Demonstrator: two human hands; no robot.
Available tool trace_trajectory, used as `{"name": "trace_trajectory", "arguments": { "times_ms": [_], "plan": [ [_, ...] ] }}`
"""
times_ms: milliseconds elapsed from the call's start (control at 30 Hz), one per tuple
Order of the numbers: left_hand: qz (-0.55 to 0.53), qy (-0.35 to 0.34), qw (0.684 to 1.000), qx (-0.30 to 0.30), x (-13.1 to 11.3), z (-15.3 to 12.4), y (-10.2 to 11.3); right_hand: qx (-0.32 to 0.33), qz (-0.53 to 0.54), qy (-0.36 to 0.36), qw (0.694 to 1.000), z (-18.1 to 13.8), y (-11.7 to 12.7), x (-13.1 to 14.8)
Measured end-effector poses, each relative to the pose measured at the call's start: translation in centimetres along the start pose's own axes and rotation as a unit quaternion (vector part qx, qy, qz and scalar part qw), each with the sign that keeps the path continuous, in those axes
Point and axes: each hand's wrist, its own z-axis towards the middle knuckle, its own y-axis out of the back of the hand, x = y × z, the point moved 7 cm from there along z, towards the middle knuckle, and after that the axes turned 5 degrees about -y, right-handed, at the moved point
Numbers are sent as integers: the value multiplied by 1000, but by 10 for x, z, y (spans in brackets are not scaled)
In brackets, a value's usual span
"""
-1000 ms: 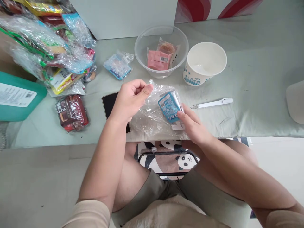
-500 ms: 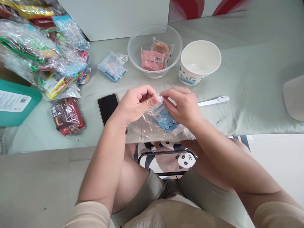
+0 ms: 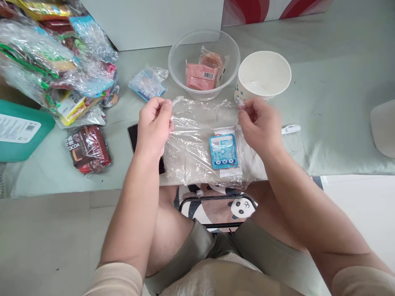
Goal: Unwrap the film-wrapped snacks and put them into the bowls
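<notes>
A clear plastic bag [image 3: 194, 139] lies stretched flat on the table's front edge. Inside it sits a small blue-and-white snack packet [image 3: 224, 152]. My left hand [image 3: 154, 125] pinches the bag's far left corner, fingers closed. My right hand [image 3: 261, 125] pinches the far right corner the same way. Both hands hold the bag's mouth taut between them.
Behind the bag stand a clear bowl [image 3: 180, 53] holding pink and brown packets and a white paper cup [image 3: 264, 76]. A phone [image 3: 134, 135] lies under my left hand. A pile of wrapped snacks [image 3: 55, 61], a cocoa packet [image 3: 88, 148], a teal box [image 3: 21, 129] and a white pen [image 3: 290, 129] lie around.
My hands were together pinching the crumpled bag; they have moved apart and away from me, spreading it flat with the blue packet lying inside.
</notes>
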Motion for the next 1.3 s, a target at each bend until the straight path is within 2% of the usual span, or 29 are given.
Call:
{"name": "trace_trajectory", "arguments": {
  "times_ms": [133, 267, 367, 467, 567, 667, 733, 800, 967, 1133, 1300],
  "plan": [
    [-25, 37, 996, -72, 6, 1, 12, -3, -15, -38, 999, 3, 7, -14],
    [-36, 26, 995, -92, 6, 1, 17, -12, -26, -80, 996, 4, 14, -17],
    [-45, 14, 994, -100, 3, 0, 17, -26, -45, -83, 995, 1, 21, -8],
    [-63, 2, 992, -112, -4, -3, 16, -45, -107, -64, 991, -8, 29, 12],
    [-57, -16, 993, -106, -13, -4, 15, 36, -195, -45, 979, -24, 16, 31],
    [-24, -23, 997, -74, -15, -5, 13, 129, -286, -29, 949, -44, -7, 42],
    [-17, -29, 997, -65, -15, -5, 13, 153, -326, -26, 933, -53, -17, 44],
    [-30, -36, 997, -65, -15, -6, 14, 161, -333, -21, 929, -58, -22, 45],
    [-50, -41, 995, -82, -14, -6, 17, 150, -276, -22, 949, -55, -23, 42],
    [-80, -57, 988, -117, -17, -4, 29, 158, -168, -54, 972, -47, -19, 25],
    [-76, -45, 988, -124, -22, -6, 34, 143, 10, -92, 985, -48, -4, 11]
  ]
}}
